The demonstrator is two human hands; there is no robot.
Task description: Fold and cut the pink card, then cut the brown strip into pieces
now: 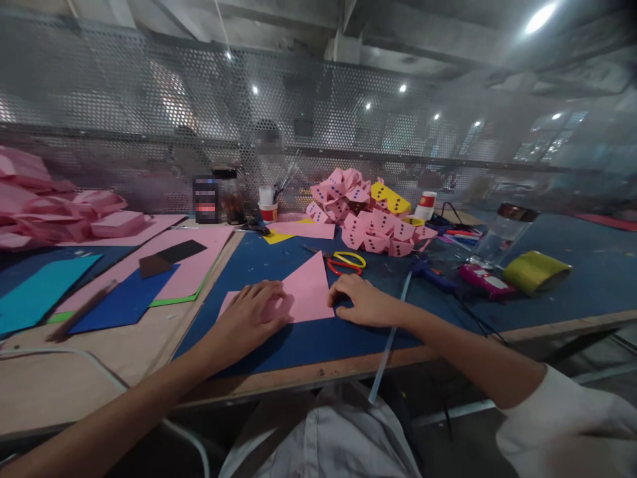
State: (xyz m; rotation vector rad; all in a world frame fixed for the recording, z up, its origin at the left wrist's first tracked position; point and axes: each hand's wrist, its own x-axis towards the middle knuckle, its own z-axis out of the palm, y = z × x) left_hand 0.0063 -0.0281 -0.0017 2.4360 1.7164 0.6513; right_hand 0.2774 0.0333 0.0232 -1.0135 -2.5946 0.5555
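Observation:
A folded pink sheet of paper (pixel 311 282) lies on the blue work surface, a pointed flap standing out toward its upper right. Over its left part rests my left hand (pixel 251 315), fingers bent and lying on the paper, thumb apart. My right hand (pixel 367 302) is at the sheet's right edge, its fingers curled with a gap to the thumb; nothing shows in it. Just beyond that hand lie scissors (pixel 352 260) with red and yellow handles. To its right is a blue glue gun (pixel 432 273), with a long translucent glue stick (pixel 391 348) reaching over the table edge.
Dotted pink paper pieces (pixel 371 229) are heaped behind the scissors. A clear bottle (pixel 502 236), a pink device (pixel 485 280) and a yellow tape roll (pixel 535 272) stand right. Left are blue card (pixel 127 299), teal card (pixel 47 292) and a pink pile (pixel 54 209). A mesh partition (pixel 298 113) rises behind.

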